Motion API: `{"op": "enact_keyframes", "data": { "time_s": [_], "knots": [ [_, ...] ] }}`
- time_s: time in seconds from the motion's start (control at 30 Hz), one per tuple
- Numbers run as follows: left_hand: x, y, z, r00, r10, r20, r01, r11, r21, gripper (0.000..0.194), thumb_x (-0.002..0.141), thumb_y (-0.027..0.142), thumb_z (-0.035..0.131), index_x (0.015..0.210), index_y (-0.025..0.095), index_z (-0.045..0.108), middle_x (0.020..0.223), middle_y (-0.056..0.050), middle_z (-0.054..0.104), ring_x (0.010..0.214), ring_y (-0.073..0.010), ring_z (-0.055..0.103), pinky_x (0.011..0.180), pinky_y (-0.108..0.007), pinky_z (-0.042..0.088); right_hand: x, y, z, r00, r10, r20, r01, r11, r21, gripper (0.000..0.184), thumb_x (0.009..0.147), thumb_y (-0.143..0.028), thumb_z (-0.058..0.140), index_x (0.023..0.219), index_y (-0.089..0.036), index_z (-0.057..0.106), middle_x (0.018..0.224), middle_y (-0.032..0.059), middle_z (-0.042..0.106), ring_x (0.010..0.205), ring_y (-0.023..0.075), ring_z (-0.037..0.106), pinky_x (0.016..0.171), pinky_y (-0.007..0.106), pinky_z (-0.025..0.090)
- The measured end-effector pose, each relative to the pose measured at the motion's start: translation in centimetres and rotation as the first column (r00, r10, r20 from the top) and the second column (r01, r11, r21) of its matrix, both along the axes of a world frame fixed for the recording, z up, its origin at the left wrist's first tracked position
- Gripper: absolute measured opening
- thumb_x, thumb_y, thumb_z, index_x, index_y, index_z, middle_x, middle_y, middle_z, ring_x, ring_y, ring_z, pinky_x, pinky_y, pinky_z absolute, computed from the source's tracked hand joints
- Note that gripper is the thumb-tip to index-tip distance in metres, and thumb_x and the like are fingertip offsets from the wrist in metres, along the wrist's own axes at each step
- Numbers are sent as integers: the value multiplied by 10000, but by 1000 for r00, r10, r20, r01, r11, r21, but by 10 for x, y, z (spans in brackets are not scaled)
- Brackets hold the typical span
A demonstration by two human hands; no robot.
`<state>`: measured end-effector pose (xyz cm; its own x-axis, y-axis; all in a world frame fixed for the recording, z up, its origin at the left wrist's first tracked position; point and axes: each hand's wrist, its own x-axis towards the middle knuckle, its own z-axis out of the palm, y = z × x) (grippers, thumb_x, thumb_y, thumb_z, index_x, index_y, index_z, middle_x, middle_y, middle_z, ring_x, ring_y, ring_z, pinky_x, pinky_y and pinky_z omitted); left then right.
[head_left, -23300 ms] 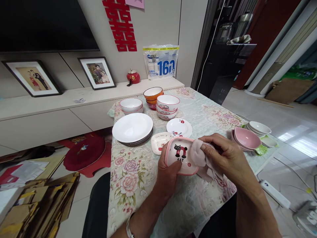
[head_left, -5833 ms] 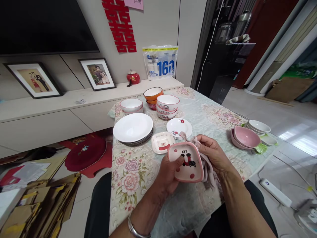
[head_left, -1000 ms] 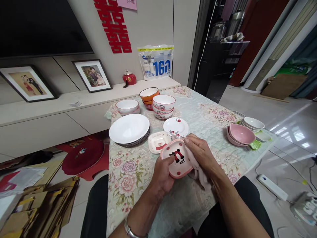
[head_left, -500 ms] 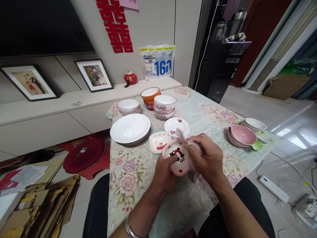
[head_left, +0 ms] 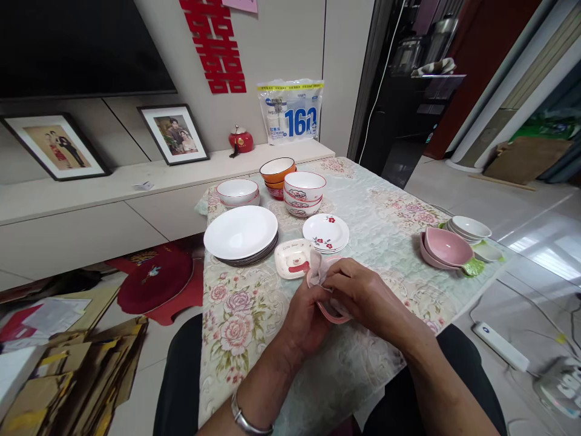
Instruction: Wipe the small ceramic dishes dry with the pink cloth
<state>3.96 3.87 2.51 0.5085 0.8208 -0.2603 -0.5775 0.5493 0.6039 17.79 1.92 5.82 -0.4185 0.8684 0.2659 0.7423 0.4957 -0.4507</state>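
Note:
My left hand grips a small pink-rimmed dish by its near left side, above the front of the table. Pressed onto the inside of the dish is a pale cloth, pinched in my right hand; the cloth and fingers cover most of the dish's picture. Just beyond my left hand lies a cream square dish with a bear on it. Behind it rests a short stack of white plates with red flowers.
Large white plates are stacked at the left. Behind stand white bowls, orange bowls and red-rimmed bowls. Pink bowls and small white bowls sit near the right edge of the flowered tablecloth.
My right hand has moved the cloth from the dish's right side across its inside, covering the cat picture. The dish, still in my left hand, now looks more tilted.

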Motion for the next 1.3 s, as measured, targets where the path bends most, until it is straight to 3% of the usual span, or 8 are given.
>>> {"op": "enact_keyframes", "data": {
  "time_s": [0.2,0.37,0.57,0.7,0.83,1.03,1.17,1.3],
  "knots": [
    [3,-4,0,992,111,-66,-108,993,47,584,508,17,536,1058,192,627,814,4,655,693,-137,577,605,-237,453,-10,9,-28,949,-256,185,213,951,222,173,849,-29,562,903,-181,624,979,99,619,921,236,556,766,329,482],
    [0,-6,2,965,161,-207,-129,979,161,739,575,45,589,1283,256,579,900,-10,679,668,-143,567,544,-227,419,-14,4,-27,897,-343,279,319,939,130,151,802,-39,586,853,-180,594,886,101,620,794,229,570,655,316,446],
    [-2,-5,-2,972,169,-160,-98,921,377,465,847,249,624,1309,218,596,1366,-81,613,1296,-272,518,1055,-336,411,-5,2,-13,973,-110,-201,58,966,-251,124,898,-114,523,829,-183,599,797,-1,646,711,138,576,655,246,418],
    [-2,-2,-7,970,194,-147,-131,925,356,445,928,437,562,1307,206,596,1382,-103,611,1316,-273,519,1101,-363,382,0,1,-7,909,-17,-417,-105,958,-268,107,939,-166,530,946,-196,633,894,0,670,815,139,607,741,245,456],
    [-7,3,-8,945,227,-237,-101,888,448,513,927,550,526,1299,203,594,1366,-107,621,1267,-284,556,1069,-389,423,-1,-2,-7,987,56,-148,-84,978,-192,155,954,-160,523,861,-183,645,859,23,643,799,152,580,730,262,444],
    [-7,2,-8,903,265,-340,-52,850,524,487,961,534,474,1304,212,596,1328,-97,643,1212,-268,590,1048,-391,440,-7,-3,-19,916,-251,312,249,967,45,103,849,-69,613,814,-158,652,863,85,626,787,209,559,657,297,425],
    [-1,0,-10,926,290,-242,-141,860,491,429,981,470,475,1300,208,593,1399,-94,594,1302,-247,529,1095,-368,398,-11,4,-33,879,-398,261,322,901,290,144,879,-57,566,822,-171,633,858,89,613,787,219,549,662,308,446],
    [4,-1,-11,961,232,-153,-187,947,261,449,882,389,647,1278,192,572,1286,-102,671,1149,-252,638,963,-365,498,-6,14,-40,909,-409,-74,404,828,388,165,928,-115,506,842,-175,633,853,85,617,840,215,582,759,321,481]
  ]
}}
